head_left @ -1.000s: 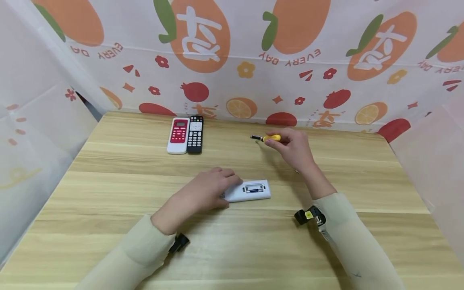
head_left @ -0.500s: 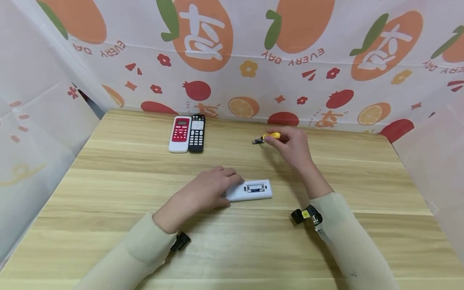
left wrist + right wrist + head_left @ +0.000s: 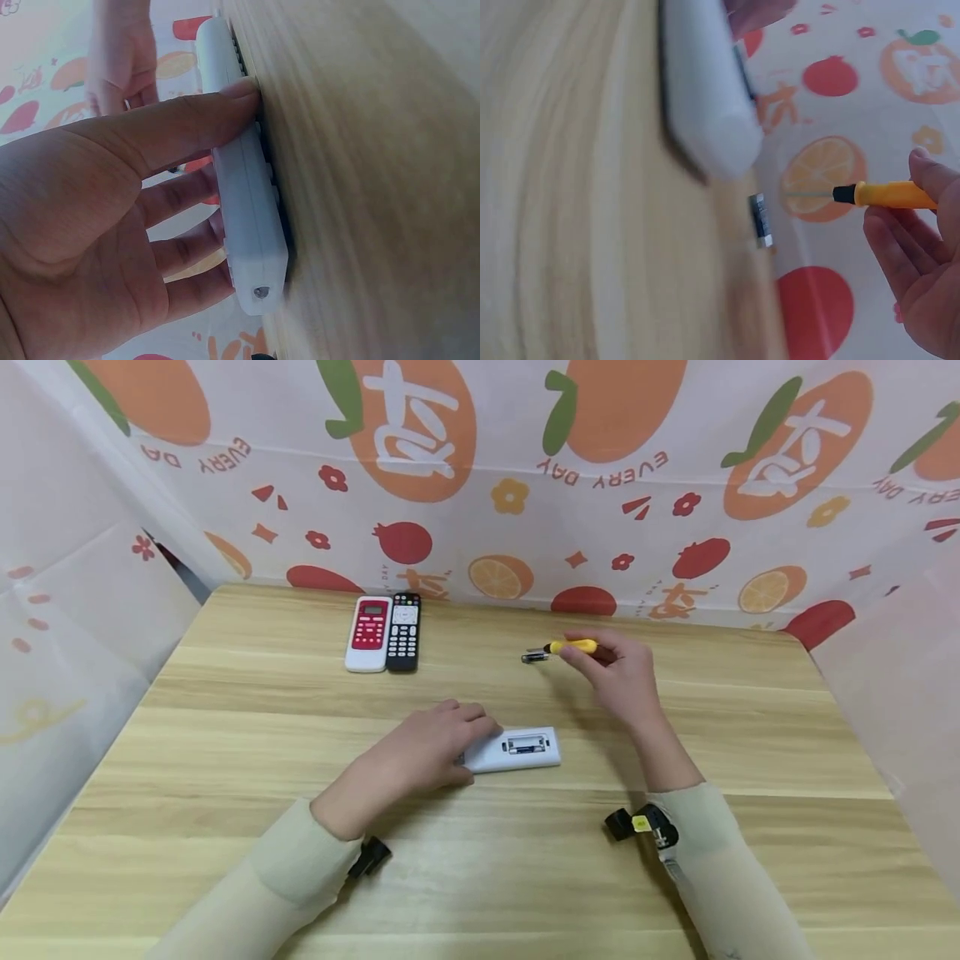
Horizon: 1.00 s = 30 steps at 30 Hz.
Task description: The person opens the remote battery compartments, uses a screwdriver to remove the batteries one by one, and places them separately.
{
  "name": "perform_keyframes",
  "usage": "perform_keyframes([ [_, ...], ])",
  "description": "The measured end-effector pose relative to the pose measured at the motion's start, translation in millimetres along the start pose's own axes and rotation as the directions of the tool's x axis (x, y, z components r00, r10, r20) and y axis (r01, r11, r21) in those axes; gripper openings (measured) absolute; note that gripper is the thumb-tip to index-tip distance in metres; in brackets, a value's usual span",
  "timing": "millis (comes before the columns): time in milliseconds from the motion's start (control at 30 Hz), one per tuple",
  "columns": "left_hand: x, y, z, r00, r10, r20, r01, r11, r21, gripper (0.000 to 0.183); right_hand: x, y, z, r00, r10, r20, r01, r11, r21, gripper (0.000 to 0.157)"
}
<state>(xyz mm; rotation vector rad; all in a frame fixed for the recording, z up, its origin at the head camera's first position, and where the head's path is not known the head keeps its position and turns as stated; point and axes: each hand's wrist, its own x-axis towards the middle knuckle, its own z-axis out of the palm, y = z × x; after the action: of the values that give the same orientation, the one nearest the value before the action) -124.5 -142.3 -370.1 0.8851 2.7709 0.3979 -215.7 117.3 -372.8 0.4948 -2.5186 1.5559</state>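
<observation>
Left hand (image 3: 431, 745): grips the face-down white remote (image 3: 519, 762) between thumb and fingers, on the tabletop (image 3: 480, 877);
Right hand (image 3: 618, 672): pinches the yellow-handled screwdriver (image 3: 577, 647);
Loose battery (image 3: 535, 657): near the yellow-handled screwdriver.

Screwdriver (image 3: 889, 195) in hand (image 3: 930, 277) near probable battery (image 3: 761, 220)

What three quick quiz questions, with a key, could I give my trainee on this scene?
1. True or false: in the head view, one battery shows in the open compartment of the white remote gripped by the left hand.
2. What does the right hand hold?
3. Fill in: at the back of the table, the black remote lies beside the ____ remote.

Key: 1. True. 2. A yellow-handled screwdriver. 3. Red-and-white.
</observation>
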Motion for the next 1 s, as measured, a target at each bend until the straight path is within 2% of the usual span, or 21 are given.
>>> perform_keyframes([
  [100, 2.4, 1.7, -1.0, 1.000, 0.005, 0.003, -0.005, 1.000, 0.005, 0.060, -6, -2, -6.4, 1.000, 0.023, 0.013, -0.024, 0.989, 0.148, 0.032],
  [200, 3.6, 3.3, -1.4, 1.000, 0.009, 0.005, -0.009, 1.000, 0.006, 0.061, -12, -5, -10.8, 0.998, 0.020, 0.062, -0.033, 0.978, 0.207, 0.031],
  [367, 3.1, 2.5, 0.2, 1.000, 0.004, 0.006, -0.004, 1.000, 0.003, 0.061, -20, -21, -15.5, 0.989, -0.027, 0.143, 0.008, 0.991, 0.131, 0.025],
  [567, 1.7, -0.3, 2.0, 1.000, 0.000, -0.010, 0.000, 1.000, -0.001, 0.061, -29, -40, -16.2, 0.961, -0.100, 0.259, 0.099, 0.995, 0.018, 0.016],
  [767, 1.7, -1.2, 2.5, 1.000, -0.012, 0.001, 0.012, 1.000, -0.021, 0.062, -34, -49, -12.7, 0.947, -0.120, 0.298, 0.144, 0.988, -0.059, 0.011],
  [1000, 2.8, -1.2, 1.9, 1.000, -0.016, 0.007, 0.016, 1.000, -0.014, 0.062, -36, -50, -11.7, 0.933, -0.113, 0.342, 0.142, 0.988, -0.059, 0.011],
])
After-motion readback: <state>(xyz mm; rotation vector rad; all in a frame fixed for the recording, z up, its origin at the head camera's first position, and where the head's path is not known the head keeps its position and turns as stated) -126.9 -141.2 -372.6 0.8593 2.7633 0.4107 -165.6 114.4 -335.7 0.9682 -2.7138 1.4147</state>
